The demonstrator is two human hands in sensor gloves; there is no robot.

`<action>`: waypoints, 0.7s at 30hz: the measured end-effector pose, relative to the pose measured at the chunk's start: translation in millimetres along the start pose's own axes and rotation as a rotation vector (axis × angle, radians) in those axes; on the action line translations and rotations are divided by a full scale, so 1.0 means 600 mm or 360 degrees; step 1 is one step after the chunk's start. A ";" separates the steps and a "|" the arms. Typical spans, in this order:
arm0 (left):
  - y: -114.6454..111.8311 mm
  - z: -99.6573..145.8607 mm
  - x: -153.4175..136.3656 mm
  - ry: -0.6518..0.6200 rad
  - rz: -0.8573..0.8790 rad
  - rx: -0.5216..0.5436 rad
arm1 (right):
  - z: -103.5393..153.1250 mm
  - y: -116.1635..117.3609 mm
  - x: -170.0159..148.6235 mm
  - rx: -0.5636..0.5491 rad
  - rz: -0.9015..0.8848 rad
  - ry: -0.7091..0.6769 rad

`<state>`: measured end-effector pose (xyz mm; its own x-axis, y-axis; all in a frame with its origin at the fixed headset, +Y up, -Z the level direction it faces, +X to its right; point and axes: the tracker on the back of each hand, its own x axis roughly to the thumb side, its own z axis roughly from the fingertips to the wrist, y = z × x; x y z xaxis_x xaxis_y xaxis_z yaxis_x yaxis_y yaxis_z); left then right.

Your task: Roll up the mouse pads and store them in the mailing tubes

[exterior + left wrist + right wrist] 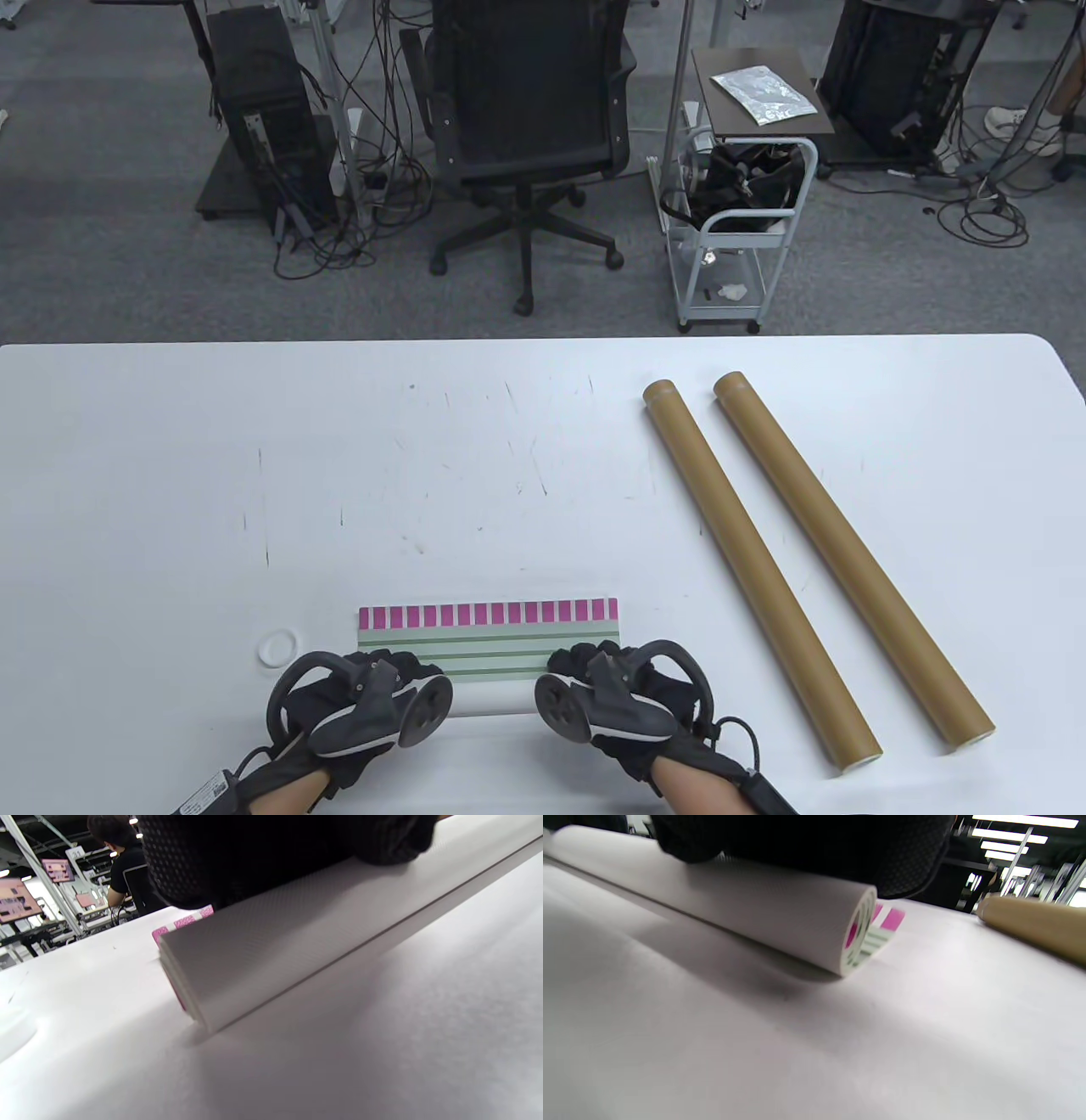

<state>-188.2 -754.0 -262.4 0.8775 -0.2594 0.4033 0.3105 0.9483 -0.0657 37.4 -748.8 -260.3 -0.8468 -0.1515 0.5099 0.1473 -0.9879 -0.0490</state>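
— Mouse pad (488, 649), pink-and-green striped with a white underside: where on the white table (170, 475)?
— Near the front edge, about mid-width. Its near part is rolled into a white cylinder; the striped remainder lies flat beyond it.
— Hands?
— Left hand (365, 700) on the roll's left end, right hand (615, 700) on its right end. Gloved fingers press on top of the roll; cannot tell how far they curl round it.
— Tubes?
— Two brown cardboard mailing tubes (755, 569) lie side by side on the right half, slanting toward the front right corner, apart from the pad.
— Else?
— Small white ring cap (277, 648) just left of the pad.
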 end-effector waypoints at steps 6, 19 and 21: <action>0.007 0.011 0.019 0.0029 -0.0235 0.0128 | -0.010 0.006 0.002 0.0032 -0.0003 0.0020; 0.001 0.004 0.003 -0.0018 0.0088 -0.0011 | -0.009 0.012 0.003 0.0142 -0.0120 -0.0001; -0.002 0.003 0.003 -0.0010 0.0081 -0.0012 | -0.008 0.011 0.003 0.0142 -0.0090 -0.0002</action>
<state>-187.4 -755.2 -260.1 0.8898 -0.2099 0.4052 0.2685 0.9588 -0.0930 34.2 -755.9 -264.0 -0.8543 -0.0957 0.5109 0.1445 -0.9879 0.0566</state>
